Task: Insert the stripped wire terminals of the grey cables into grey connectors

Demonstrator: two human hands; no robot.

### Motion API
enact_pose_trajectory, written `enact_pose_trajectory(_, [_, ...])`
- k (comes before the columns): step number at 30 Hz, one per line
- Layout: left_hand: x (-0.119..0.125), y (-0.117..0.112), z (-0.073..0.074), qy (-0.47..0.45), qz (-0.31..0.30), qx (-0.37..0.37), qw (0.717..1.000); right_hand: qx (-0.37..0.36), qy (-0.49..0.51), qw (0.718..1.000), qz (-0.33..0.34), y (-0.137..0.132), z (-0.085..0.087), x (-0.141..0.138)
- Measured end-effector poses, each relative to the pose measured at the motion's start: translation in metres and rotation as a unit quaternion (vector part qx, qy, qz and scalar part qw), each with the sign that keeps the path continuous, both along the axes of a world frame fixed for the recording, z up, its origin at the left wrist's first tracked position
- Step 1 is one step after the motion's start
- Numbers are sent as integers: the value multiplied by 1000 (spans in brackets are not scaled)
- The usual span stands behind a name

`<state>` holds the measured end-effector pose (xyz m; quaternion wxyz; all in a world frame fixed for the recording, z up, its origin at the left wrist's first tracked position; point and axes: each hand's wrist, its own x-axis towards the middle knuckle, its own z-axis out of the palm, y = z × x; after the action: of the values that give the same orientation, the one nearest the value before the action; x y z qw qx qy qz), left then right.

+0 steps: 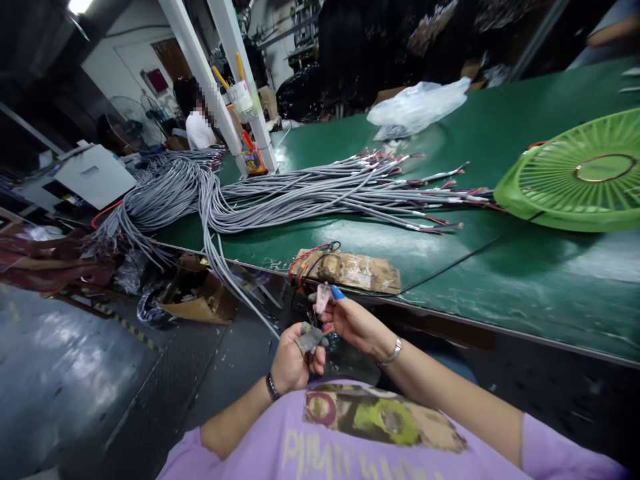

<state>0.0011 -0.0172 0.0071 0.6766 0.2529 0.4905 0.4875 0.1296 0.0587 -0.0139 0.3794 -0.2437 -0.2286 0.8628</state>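
My left hand (296,357), with grey coverings on some fingers, is closed around the end of a grey cable (250,305). That cable runs down from the large cable bundle (280,200) on the bench. Close beside it, my right hand (353,321) has its fingers pinched at the coloured wires (327,328) coming from the cable end. A blue covering sits on one right fingertip, and a pale, crumpled piece (323,298) is at the fingers; whether it is worn or held I cannot make out. Just beyond is a worn wooden board (367,272) with red and black leads.
The green bench (500,287) has its front edge just past my hands. A green fan (590,173) stands at right, a plastic bag (420,110) behind. Posts (250,87) hold tool cups. A cardboard box (200,300) is below, left. Another person (200,127) sits far left.
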Motion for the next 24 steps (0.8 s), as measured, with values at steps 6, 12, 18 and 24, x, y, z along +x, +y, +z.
enact_pose_trajectory(6, [5, 2, 1, -12, 41, 10, 999, 36, -65, 997, -21, -4, 11, -2])
enact_pose_trajectory(12, [9, 4, 1, -10, 68, 42, 997, 26, -87, 995, -31, 0, 11, -3])
enact_pose_trajectory(18, [12, 5, 2, 0, 91, 46, 995, 15, -81, 996, -38, 1, 12, -2])
enact_pose_trajectory(24, [11, 6, -4, 4, 93, 42, 995, 8, -49, 999, -8, 0, 9, 3])
